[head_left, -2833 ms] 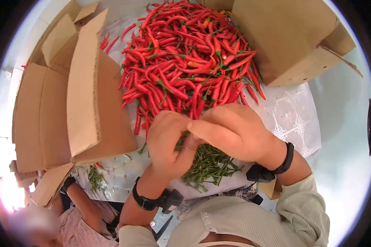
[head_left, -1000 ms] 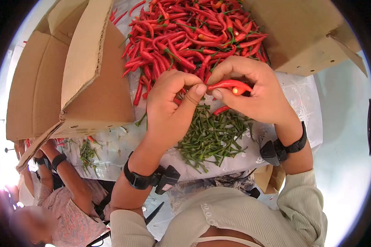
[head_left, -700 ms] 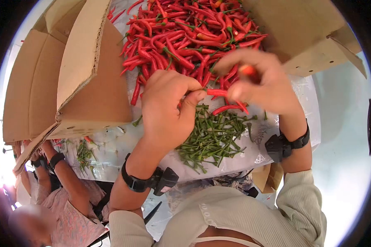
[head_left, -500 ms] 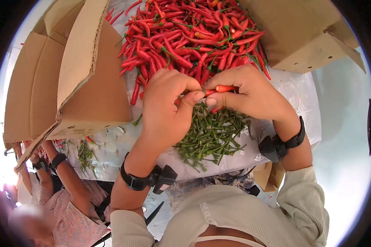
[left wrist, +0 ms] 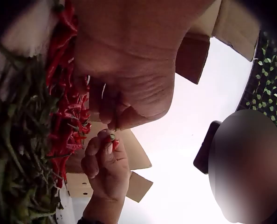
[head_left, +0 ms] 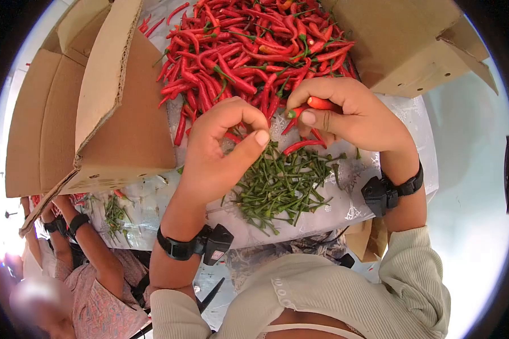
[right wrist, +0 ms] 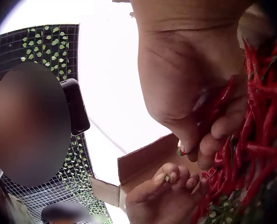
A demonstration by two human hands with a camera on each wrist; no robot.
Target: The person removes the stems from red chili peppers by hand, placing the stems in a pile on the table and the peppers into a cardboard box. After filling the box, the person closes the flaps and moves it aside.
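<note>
Thumb and index finger of my left hand [head_left: 215, 150] pinch a small green stem [right wrist: 167, 178], seen in the right wrist view. My right hand [head_left: 350, 116] holds red chilies [head_left: 322, 103], their ends showing between thumb and fingers; one end is green. A small gap separates the fingertips of the two hands. Beyond them lies a heap of red chilies [head_left: 226, 51], some with green stems. Below the hands is a pile of cut-off-looking green stems [head_left: 283, 189], with a loose red chili [head_left: 303, 146] at its upper edge.
Cardboard boxes stand at the left [head_left: 127, 107] and upper right [head_left: 401, 45] of the patterned table cover [head_left: 350, 209]. Another person [head_left: 104, 282] sits at lower left, hands near the table, beside a smaller stem pile [head_left: 116, 214].
Half a second ago the fingertips of both hands met at a chili's end; now they are apart. The left hand has moved left and slightly down, and the right hand still holds chilies.
</note>
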